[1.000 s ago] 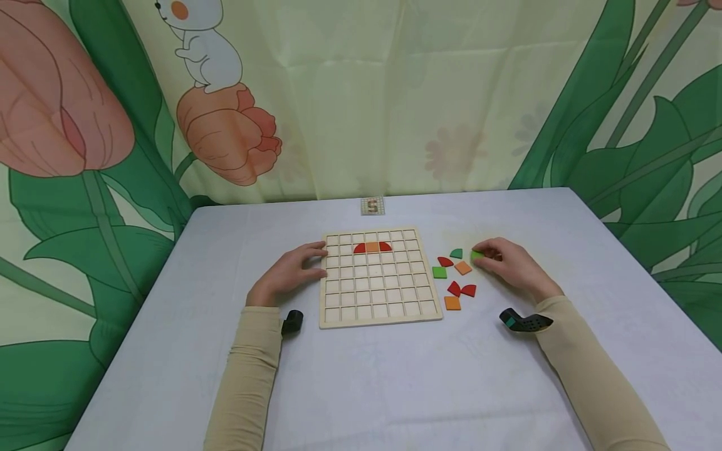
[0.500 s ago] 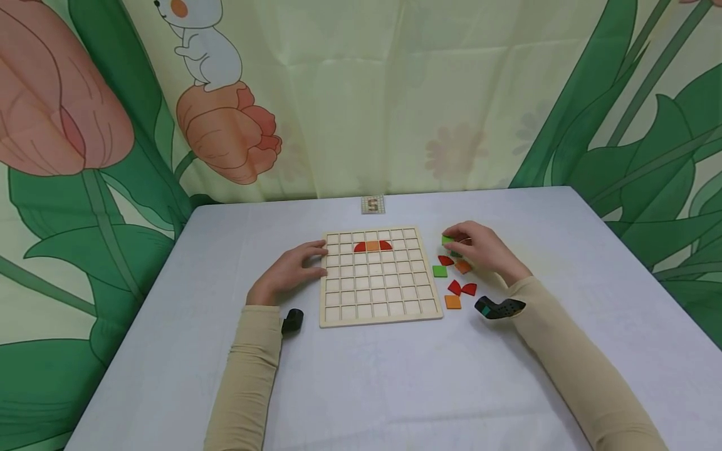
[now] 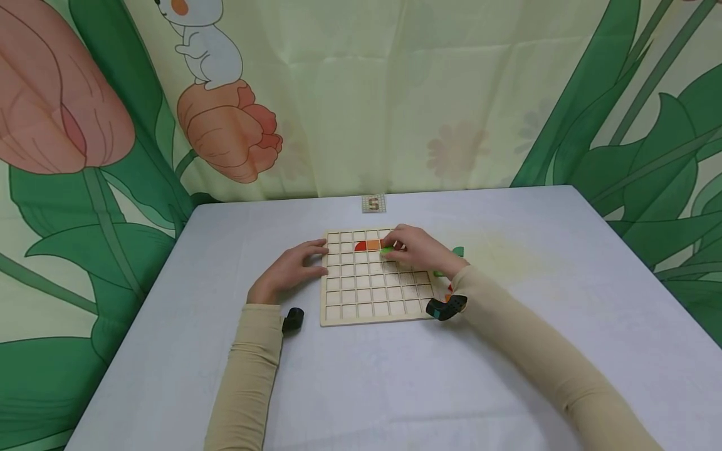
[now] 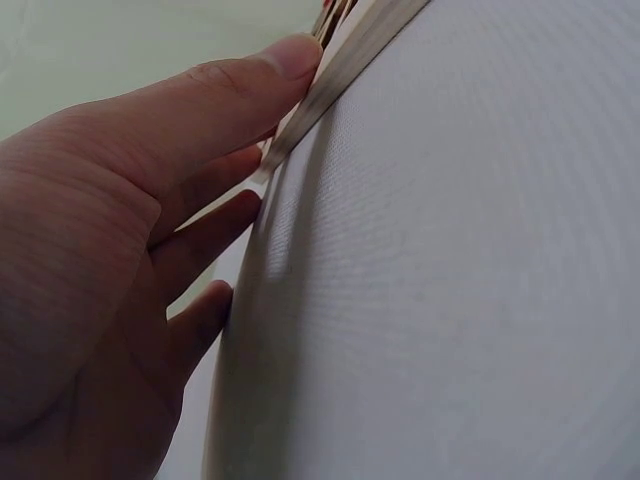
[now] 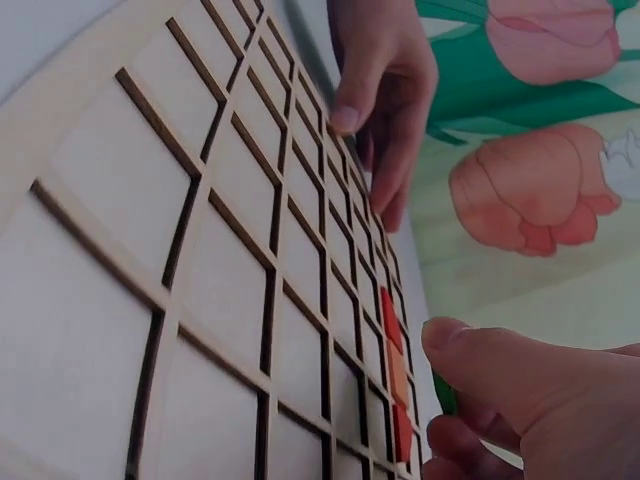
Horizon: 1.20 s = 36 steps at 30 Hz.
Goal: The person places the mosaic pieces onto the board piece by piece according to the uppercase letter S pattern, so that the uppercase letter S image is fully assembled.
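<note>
A square wooden board (image 3: 372, 294) with a raised grid lies on the table. My left hand (image 3: 290, 270) rests at its left edge; in the left wrist view the thumb (image 4: 290, 58) lies against the board's side, the fingers loosely spread. My right hand (image 3: 416, 247) pinches a light green tile (image 3: 387, 250) between thumb and fingers, close over the upper rows. Set in one row of the grid are a red rounded tile (image 3: 360, 246) and an orange square tile (image 3: 373, 245). A second red tile (image 5: 402, 432) beside the orange one shows in the right wrist view; the right hand hides it from the head view.
Right of the board, loose tiles are mostly covered by the right forearm; a dark green rounded tile (image 3: 459, 251) shows past the wrist. A small patterned card (image 3: 374, 203) lies at the table's far edge, before a printed curtain (image 3: 361, 125).
My right hand has carried the light green tile leftward from the loose tiles to above the board's upper rows. My left hand has stayed at the board's left edge.
</note>
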Tool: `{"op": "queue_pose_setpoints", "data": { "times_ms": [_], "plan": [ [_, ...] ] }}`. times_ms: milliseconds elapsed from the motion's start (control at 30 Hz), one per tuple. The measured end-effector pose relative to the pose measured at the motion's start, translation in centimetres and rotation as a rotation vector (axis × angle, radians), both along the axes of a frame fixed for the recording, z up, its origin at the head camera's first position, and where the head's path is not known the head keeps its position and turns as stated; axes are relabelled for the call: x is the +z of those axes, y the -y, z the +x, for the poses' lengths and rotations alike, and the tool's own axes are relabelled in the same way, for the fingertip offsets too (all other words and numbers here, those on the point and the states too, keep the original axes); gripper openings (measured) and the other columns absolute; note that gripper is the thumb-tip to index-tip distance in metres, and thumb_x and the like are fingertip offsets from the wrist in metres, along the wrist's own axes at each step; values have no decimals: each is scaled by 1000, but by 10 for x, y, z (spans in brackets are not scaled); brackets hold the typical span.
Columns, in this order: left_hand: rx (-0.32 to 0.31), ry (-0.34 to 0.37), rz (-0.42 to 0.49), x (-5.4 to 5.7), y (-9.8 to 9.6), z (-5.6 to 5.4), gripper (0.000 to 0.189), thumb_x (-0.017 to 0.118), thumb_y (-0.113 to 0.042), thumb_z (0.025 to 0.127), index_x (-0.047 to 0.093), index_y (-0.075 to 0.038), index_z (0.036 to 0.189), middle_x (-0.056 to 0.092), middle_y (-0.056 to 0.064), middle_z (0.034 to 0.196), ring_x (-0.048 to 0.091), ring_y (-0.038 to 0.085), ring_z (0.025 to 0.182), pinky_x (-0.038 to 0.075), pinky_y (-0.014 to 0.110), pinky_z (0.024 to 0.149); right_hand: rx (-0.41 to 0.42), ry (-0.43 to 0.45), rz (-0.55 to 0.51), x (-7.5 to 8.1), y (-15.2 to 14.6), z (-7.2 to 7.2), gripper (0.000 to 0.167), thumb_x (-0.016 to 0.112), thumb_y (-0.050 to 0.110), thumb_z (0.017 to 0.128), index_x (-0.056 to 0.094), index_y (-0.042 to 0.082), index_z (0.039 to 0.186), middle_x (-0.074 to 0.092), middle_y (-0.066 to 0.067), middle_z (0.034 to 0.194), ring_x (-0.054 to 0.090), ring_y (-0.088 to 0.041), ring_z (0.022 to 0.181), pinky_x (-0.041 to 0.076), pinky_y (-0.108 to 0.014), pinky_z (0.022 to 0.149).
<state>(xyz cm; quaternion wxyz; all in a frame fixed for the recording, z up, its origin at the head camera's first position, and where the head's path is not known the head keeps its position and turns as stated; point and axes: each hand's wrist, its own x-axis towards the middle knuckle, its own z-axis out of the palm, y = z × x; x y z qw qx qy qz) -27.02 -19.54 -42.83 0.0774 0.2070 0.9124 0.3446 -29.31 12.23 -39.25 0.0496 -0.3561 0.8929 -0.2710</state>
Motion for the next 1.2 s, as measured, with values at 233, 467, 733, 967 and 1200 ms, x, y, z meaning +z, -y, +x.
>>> {"op": "queue_pose_setpoints", "data": {
  "times_ms": [233,467,733,967,1200],
  "plan": [
    [-5,4,-1,-1,1,-2,53,72,-26,90,57,-5,137,39,3,154,29,24,144,25,42,116,57,-30,40,-4,30,-3,20,68,14,93,71,4,110,62,-7,101,53,-20,89,46,-33,78],
    [-11,-8,-15,-1,2,-3,52,72,-26,91,57,-6,136,39,4,154,29,24,144,26,42,116,48,-37,113,-7,46,-7,20,69,18,93,71,7,109,62,-7,105,54,-20,93,48,-33,82],
    [-11,-7,-3,1,2,-1,53,72,-26,91,57,-6,137,39,3,154,29,24,144,26,42,116,54,-64,103,-10,54,-5,26,69,16,93,69,2,115,61,-11,108,57,-22,96,49,-34,87],
    [-7,-2,15,1,1,0,52,72,-25,90,57,-5,136,39,4,154,29,24,144,26,42,116,29,-55,87,-9,57,-3,25,70,16,92,69,2,113,61,-11,107,57,-22,93,49,-34,84],
    [-5,-5,5,0,1,-2,52,72,-26,91,57,-6,136,39,3,154,29,22,144,26,41,116,34,-60,78,-10,57,-3,24,69,13,92,69,2,113,62,-11,107,59,-23,97,49,-34,87]
  ]
}}
